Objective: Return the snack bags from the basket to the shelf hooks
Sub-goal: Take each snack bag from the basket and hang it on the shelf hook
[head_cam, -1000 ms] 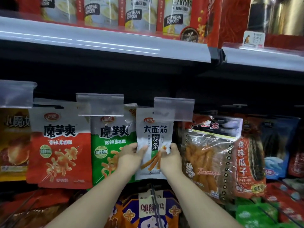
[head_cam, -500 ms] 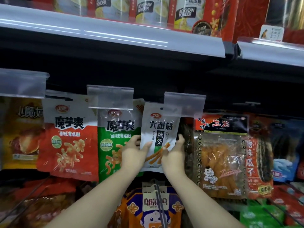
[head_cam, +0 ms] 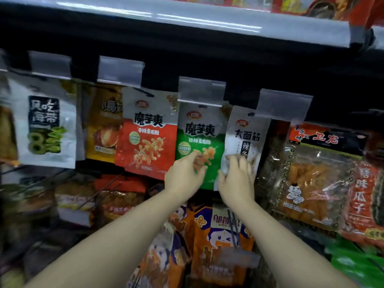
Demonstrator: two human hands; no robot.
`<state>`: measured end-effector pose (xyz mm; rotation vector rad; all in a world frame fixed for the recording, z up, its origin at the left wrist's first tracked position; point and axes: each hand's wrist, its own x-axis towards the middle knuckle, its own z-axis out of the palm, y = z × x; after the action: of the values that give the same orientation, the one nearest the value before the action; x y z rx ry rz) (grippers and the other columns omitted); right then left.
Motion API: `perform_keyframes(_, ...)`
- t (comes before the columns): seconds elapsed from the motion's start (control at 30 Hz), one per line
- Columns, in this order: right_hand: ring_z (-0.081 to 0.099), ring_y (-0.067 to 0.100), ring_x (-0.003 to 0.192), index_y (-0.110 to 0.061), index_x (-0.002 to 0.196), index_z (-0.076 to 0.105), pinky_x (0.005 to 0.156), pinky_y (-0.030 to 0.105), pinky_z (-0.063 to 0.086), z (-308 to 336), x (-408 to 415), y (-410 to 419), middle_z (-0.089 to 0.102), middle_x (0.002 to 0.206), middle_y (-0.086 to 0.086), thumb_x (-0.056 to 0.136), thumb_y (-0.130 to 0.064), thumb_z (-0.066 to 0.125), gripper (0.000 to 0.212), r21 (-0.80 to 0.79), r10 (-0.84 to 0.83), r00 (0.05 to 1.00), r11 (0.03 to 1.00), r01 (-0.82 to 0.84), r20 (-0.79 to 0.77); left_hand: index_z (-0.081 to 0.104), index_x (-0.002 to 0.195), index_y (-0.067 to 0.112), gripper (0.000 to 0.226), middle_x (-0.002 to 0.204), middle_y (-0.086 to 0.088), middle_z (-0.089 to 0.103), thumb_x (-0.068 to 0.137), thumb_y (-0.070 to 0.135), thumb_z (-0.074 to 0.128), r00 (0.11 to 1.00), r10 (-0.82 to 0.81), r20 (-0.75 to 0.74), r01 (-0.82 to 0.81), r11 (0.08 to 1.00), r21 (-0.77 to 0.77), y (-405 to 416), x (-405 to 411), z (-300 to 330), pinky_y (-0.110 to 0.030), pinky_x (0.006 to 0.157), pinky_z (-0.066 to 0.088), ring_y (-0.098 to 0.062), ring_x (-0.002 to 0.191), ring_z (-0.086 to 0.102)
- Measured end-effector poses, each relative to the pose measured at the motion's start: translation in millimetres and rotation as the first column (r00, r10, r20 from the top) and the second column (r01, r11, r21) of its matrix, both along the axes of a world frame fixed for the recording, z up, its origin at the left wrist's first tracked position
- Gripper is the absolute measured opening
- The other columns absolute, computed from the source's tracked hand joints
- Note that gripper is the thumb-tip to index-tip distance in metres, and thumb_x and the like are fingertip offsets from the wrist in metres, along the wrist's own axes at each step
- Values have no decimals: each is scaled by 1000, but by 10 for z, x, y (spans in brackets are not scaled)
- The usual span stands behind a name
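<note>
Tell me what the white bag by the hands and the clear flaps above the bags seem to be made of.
White bag: probably thin plastic film, fairly matte; it looks soft and printed. Clear flaps: seemingly stiff transparent plastic, glossy, since the dark shelf shows through and their edges catch light.

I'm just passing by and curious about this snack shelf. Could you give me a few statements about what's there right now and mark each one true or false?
1. The white snack bag hangs to the right of the green snack bag. True.
2. The red snack bag hangs to the right of the green one. False: it hangs to its left.
3. The right hand is at the lower part of the white bag. True.
4. The left hand grips the shelf edge overhead. False: it is low, in front of the green bag.
5. Clear price tag holders sit above the hanging bags. True.
</note>
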<state>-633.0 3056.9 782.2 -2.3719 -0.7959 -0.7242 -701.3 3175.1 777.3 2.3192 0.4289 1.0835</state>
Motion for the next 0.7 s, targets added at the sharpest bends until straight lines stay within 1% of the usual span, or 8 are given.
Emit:
perform_keyframes(0.13, 40, 25, 125, -14, 133, 41, 100, 39, 39, -41, -293, 257, 45, 134, 5, 97, -27, 47, 39, -109, 133, 991, 985, -132, 3, 60, 117, 34, 30, 107, 13, 69, 89, 43, 57, 985, 142, -101, -136, 989, 66, 295, -485, -96, -35, 78, 56, -16, 99, 66)
perform_keyframes(0.27, 41, 26, 125, -16, 137, 38, 100, 39, 39, -76, -687, 647, 47, 135, 4, 98, -30, 44, 42, -194, 275, 961, 941, -276, -34, 59, 118, 36, 34, 106, 10, 70, 89, 52, 52, 925, 315, -212, -289, 947, 144, 700, -1081, -199, -38, 78, 57, -20, 99, 65)
perform_keyframes(0.4, 44, 29, 121, -15, 134, 39, 93, 41, 42, -196, -1168, 1058, 50, 131, 7, 99, -33, 42, 40, -308, 362, 929, 877, -369, -81, 55, 123, 34, 39, 112, 3, 67, 90, 53, 48, 797, 489, -354, -407, 869, 283, 1127, -1891, -341, -38, 78, 55, -26, 101, 65)
perform_keyframes(0.47, 44, 29, 122, -15, 137, 37, 93, 42, 43, -296, -1426, 1259, 48, 133, 7, 100, -34, 40, 42, -374, 405, 908, 830, -413, -103, 54, 125, 29, 39, 113, -2, 66, 92, 50, 46, 714, 557, -425, -434, 828, 355, 1329, -2344, -432, -36, 73, 50, -30, 101, 64)
perform_keyframes(0.53, 44, 30, 122, -15, 138, 36, 93, 42, 42, -413, -1685, 1460, 48, 133, 7, 100, -34, 40, 42, -433, 451, 886, 780, -451, -110, 55, 121, 24, 37, 105, -5, 66, 95, 47, 43, 638, 602, -479, -446, 797, 407, 1535, -2780, -551, -33, 63, 47, -31, 89, 64)
perform_keyframes(0.6, 44, 31, 120, -14, 133, 39, 93, 43, 42, -551, -1946, 1640, 50, 129, 8, 100, -33, 41, 38, -462, 486, 864, 742, -487, -130, 56, 115, 22, 33, 90, -3, 64, 96, 44, 41, 575, 622, -531, -456, 783, 423, 1710, -3185, -700, -31, 57, 45, -28, 71, 57)
perform_keyframes(0.63, 45, 31, 119, -14, 131, 40, 93, 43, 42, -631, -2077, 1721, 50, 127, 9, 99, -32, 41, 36, -468, 498, 855, 727, -502, -144, 57, 114, 21, 32, 86, -1, 62, 96, 43, 41, 547, 625, -557, -457, 780, 427, 1787, -3368, -790, -29, 55, 44, -26, 67, 55)
perform_keyframes(0.7, 44, 31, 120, -14, 133, 39, 94, 43, 42, -827, -2325, 1869, 50, 129, 9, 99, -33, 41, 38, -484, 506, 844, 702, -523, -178, 58, 114, 20, 35, 88, 0, 64, 97, 43, 39, 496, 628, -600, -453, 777, 438, 1928, -3695, -1007, -28, 54, 43, -27, 71, 59)
